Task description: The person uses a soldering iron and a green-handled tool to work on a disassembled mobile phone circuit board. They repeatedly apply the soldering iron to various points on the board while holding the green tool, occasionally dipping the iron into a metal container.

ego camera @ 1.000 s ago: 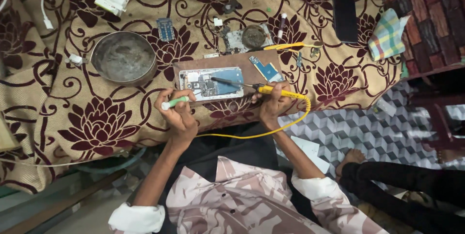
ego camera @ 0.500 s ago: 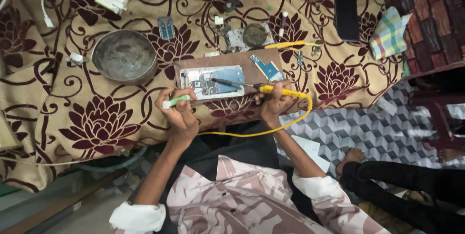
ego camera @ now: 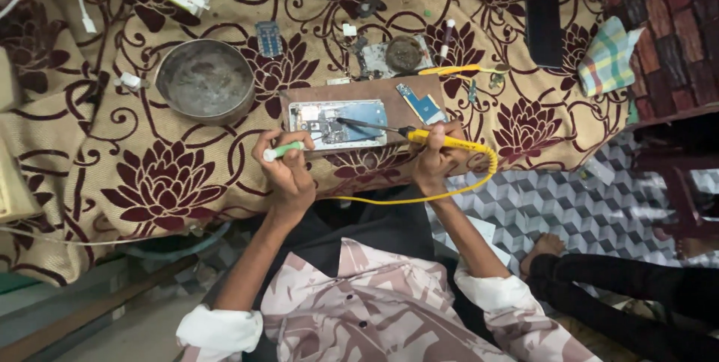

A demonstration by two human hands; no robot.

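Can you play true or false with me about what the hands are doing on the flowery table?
1. The right hand holds a yellow soldering iron. True.
2. The left hand is empty. False: it holds a green-handled tool.
3. The opened phone lies on a brown board. True.
4. The metal bowl is upside down on the phone. False: it sits open side up on the cloth, apart from the phone.
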